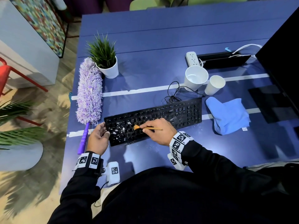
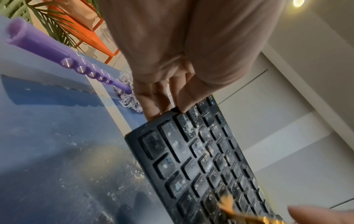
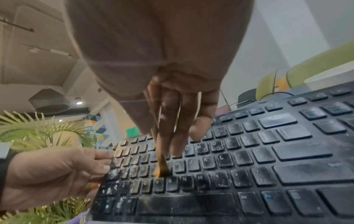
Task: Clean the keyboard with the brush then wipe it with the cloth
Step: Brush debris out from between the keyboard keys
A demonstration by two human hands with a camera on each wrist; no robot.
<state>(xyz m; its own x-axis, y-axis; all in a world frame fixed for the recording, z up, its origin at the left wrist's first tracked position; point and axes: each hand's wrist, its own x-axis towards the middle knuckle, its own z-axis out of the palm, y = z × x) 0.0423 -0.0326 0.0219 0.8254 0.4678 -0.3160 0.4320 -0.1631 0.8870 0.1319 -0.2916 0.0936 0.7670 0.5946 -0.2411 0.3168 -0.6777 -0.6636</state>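
Observation:
A black keyboard (image 1: 161,117) lies on the blue table (image 1: 145,46), its left keys dusted with white specks (image 1: 120,128). My right hand (image 1: 155,131) pinches a thin wooden brush (image 1: 151,128); its orange bristles (image 1: 136,127) touch the left-middle keys. The bristles (image 3: 161,168) sit near the V key in the right wrist view. My left hand (image 1: 98,138) grips the keyboard's left end, fingers (image 2: 153,98) curled round the edge of the keyboard (image 2: 201,159). A folded blue cloth (image 1: 228,115) lies to the right of the keyboard, untouched.
A purple fluffy duster (image 1: 89,94) lies left of the keyboard, next to a potted plant (image 1: 105,59). Two white cups (image 1: 195,78) and the keyboard's coiled cable (image 1: 173,94) sit behind it. A power strip (image 1: 192,59) and a dark monitor (image 1: 281,62) stand at the right.

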